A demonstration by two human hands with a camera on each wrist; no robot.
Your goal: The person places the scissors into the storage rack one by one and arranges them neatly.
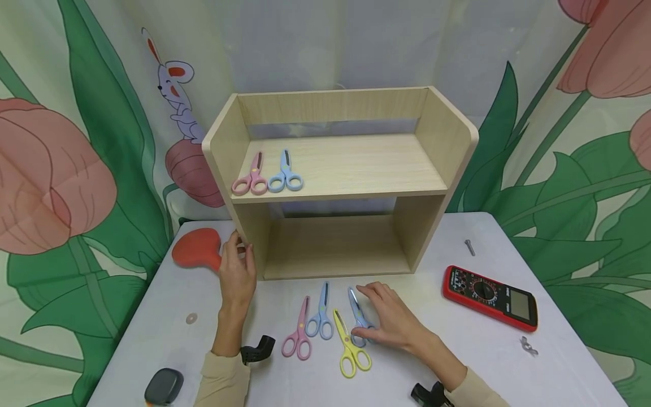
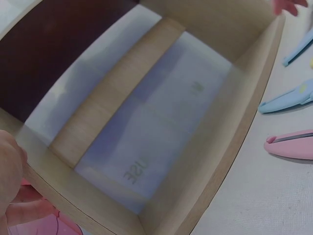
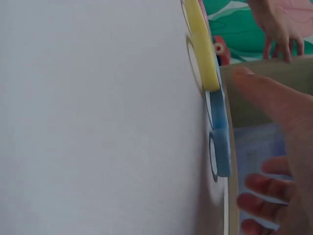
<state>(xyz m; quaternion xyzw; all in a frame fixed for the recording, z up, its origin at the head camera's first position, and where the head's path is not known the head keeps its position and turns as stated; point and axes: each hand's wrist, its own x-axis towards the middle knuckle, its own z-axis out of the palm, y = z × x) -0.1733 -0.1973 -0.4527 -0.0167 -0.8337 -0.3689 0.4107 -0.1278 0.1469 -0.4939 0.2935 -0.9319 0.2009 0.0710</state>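
Observation:
My left hand [image 1: 237, 277] rests its fingers against the lower left side panel of a two-tier wooden shelf [image 1: 335, 164]; in the left wrist view those fingers [image 2: 29, 208] lie along the panel's outer side. My right hand [image 1: 390, 319] hovers with fingers spread over light blue scissors [image 1: 355, 304], partly covering their handles. Left of these lie yellow scissors [image 1: 348, 349], another blue pair [image 1: 321, 316] and pink scissors [image 1: 300, 333], blades toward the shelf. On the upper tier, pink scissors [image 1: 252, 175] and blue scissors [image 1: 285, 172] lie side by side at the left.
A red multimeter [image 1: 490, 297] lies on the white table at the right, with a screw [image 1: 469, 247] behind it and a small metal piece [image 1: 529, 346] in front. At the left are a red rounded object [image 1: 198, 249], a small disc [image 1: 191, 318] and a dark grey rounded object [image 1: 164, 387].

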